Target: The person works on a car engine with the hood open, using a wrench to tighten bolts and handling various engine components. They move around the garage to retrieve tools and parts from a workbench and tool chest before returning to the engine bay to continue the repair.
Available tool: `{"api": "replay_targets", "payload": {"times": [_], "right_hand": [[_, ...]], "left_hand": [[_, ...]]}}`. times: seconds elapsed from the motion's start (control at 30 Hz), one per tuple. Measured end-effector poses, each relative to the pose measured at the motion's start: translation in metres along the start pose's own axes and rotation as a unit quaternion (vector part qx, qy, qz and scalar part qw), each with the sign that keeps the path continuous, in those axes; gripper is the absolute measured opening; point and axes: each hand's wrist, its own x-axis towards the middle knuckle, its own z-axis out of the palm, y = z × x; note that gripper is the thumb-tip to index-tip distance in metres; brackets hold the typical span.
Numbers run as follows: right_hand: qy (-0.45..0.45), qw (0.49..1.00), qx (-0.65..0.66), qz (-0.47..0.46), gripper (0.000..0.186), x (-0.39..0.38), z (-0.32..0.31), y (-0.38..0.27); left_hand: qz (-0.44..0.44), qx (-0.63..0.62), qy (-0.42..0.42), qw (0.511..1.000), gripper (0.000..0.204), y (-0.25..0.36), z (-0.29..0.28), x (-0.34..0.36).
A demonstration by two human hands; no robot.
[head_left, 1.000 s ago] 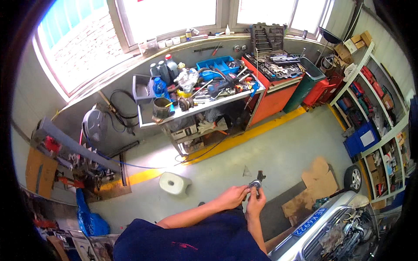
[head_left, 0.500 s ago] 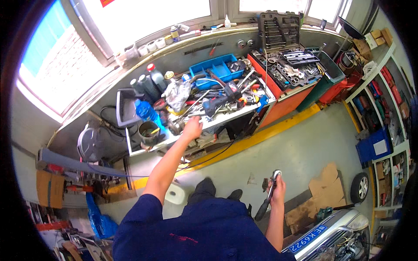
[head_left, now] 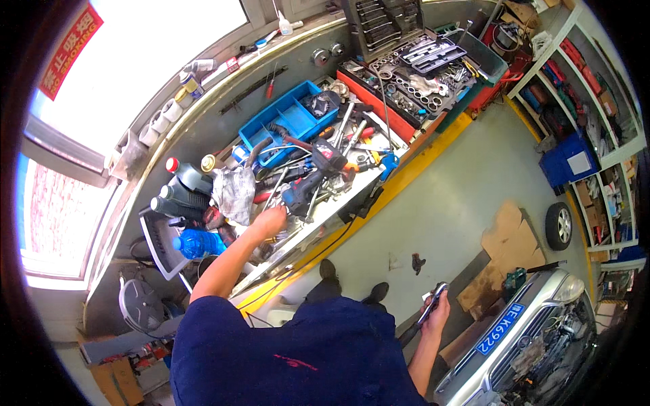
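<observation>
My left hand (head_left: 271,222) reaches to the front edge of the cluttered workbench (head_left: 325,227), its fingers curled down among the tools; whatever they grip is hidden. Just beyond it lies a blue and black cordless impact wrench (head_left: 305,191). A crumpled grey rag (head_left: 233,193) is to its left, with loose wrenches and other hand tools around. Away from the bench, on the right, my right hand (head_left: 435,316) is closed around a ratchet wrench (head_left: 428,309), whose round head points up and whose dark handle slants down to the left.
A blue divided tray (head_left: 292,116) stands at the back of the bench, bottles (head_left: 189,177) at its left. An open socket set (head_left: 426,81) tops the red cabinet to the right. A silver car front (head_left: 508,338), cardboard (head_left: 511,237) and a wheel (head_left: 559,226) are at right.
The view has turned and shifted, so the bench sits differently in the picture. My left hand stays low among the tools, close to the impact wrench. My right hand still holds the ratchet wrench.
</observation>
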Motion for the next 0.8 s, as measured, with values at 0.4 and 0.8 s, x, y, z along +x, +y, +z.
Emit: {"api": "replay_targets", "payload": {"times": [0.4, 0.8], "right_hand": [[-0.214, 0.965, 0.091, 0.117, 0.043, 0.102, 0.009, -0.044], [-0.471, 0.818, 0.293, 0.154, 0.046, 0.194, -0.086, -0.176]], "left_hand": [[-0.157, 0.178, -0.091, 0.967, 0.044, 0.094, -0.186, -0.105], [0.037, 0.121, -0.002, 0.992, 0.036, 0.412, -0.240, -0.014]]}}
